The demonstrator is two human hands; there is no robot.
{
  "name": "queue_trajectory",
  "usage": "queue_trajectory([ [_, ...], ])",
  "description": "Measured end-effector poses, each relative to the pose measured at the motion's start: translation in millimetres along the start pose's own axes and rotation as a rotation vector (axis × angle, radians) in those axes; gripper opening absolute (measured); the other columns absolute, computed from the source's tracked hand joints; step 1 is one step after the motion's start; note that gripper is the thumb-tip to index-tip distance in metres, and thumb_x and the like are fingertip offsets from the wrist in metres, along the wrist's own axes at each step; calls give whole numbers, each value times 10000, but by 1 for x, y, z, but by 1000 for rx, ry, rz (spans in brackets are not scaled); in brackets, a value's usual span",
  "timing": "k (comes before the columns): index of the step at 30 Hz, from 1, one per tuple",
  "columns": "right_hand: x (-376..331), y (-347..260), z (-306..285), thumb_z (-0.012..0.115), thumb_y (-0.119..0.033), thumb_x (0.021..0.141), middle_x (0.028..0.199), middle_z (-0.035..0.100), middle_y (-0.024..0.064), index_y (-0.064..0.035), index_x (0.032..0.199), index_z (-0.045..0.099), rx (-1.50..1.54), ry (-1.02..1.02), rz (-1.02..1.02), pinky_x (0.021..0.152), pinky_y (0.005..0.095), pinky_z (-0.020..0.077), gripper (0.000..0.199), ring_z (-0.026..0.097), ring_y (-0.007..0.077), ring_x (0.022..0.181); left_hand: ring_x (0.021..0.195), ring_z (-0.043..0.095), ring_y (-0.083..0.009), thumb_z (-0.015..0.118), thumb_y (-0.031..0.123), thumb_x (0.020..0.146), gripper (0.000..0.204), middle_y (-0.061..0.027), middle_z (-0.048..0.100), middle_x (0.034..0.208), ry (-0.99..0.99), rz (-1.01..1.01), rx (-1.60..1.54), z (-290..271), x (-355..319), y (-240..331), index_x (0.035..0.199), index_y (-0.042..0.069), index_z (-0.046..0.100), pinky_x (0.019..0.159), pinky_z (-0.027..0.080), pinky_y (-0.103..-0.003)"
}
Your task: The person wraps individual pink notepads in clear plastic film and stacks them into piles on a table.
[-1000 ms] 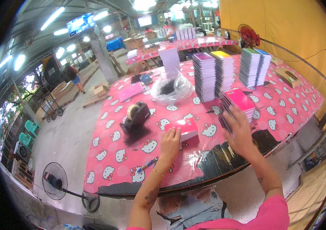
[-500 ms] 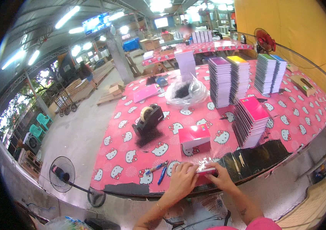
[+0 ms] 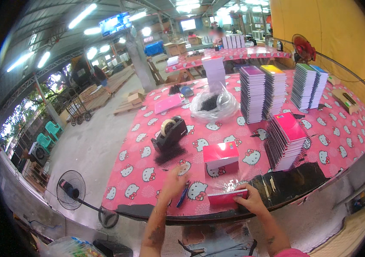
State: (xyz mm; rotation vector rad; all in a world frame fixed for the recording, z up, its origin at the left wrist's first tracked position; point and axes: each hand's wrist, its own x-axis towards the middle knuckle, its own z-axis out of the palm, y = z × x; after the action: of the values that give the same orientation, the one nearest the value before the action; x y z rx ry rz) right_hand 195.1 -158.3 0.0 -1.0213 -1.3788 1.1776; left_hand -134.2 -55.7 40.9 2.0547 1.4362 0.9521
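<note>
Pink notebook (image 3: 222, 198) runs longways, left to right, along the front of the counter (image 3: 243, 133); right grip (image 3: 250, 199) pinches it, left grip (image 3: 175, 179) I can't tell.

Workshop background check: fans, chairs and a big screen

So there's a lit screen (image 3: 114, 24) hanging up by a concrete pillar (image 3: 141, 64), with tube lights (image 3: 82, 16) strung along the metal roof. Down on the left, a standing fan (image 3: 72, 189) on a round dark base. Past it, two green plastic chairs (image 3: 53, 129) beside a boxy thing with a round front (image 3: 40, 150). There's a hand truck (image 3: 78, 108) too, plus a cardboard box (image 3: 136, 98) on a wooden pallet (image 3: 124, 108), and somebody in a dark top (image 3: 101, 77) nearby. Over right: a red fan (image 3: 303, 47) against a yellow wall (image 3: 336, 34).
</note>
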Motion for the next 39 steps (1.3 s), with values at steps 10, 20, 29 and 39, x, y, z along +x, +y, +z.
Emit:
queue_trajectory([
  [10,0,-1,-5,692,11,821,1116,651,53,-3,1036,622,119,-100,77,877,283,493,227,595,111,1013,955,554,-345,627,196,905,255,-163,584,1002,341,270,621,-12,31,-53,1078,10,645,813,472,-449],
  [20,-2,-15,-3,685,-21,852,941,679,7,-16,1166,678,28,-197,31,752,262,495,314,602,78,871,924,574,-338,589,170,930,151,-149,582,994,231,222,789,-4,59,-57,971,27,612,767,485,-455],
  [29,2,-14,4,707,-53,885,1047,707,24,-24,1207,678,31,-143,-2,854,273,493,325,602,89,958,915,610,-357,603,87,895,230,-204,617,1012,430,57,286,-6,24,13,1093,-15,549,782,481,-451],
  [39,4,-20,5,678,-2,886,1051,711,36,-36,1238,676,-25,-159,19,833,254,489,354,588,82,932,749,616,-212,631,75,939,294,-124,657,914,102,79,-42,37,-81,79,1228,21,639,695,493,-323],
])
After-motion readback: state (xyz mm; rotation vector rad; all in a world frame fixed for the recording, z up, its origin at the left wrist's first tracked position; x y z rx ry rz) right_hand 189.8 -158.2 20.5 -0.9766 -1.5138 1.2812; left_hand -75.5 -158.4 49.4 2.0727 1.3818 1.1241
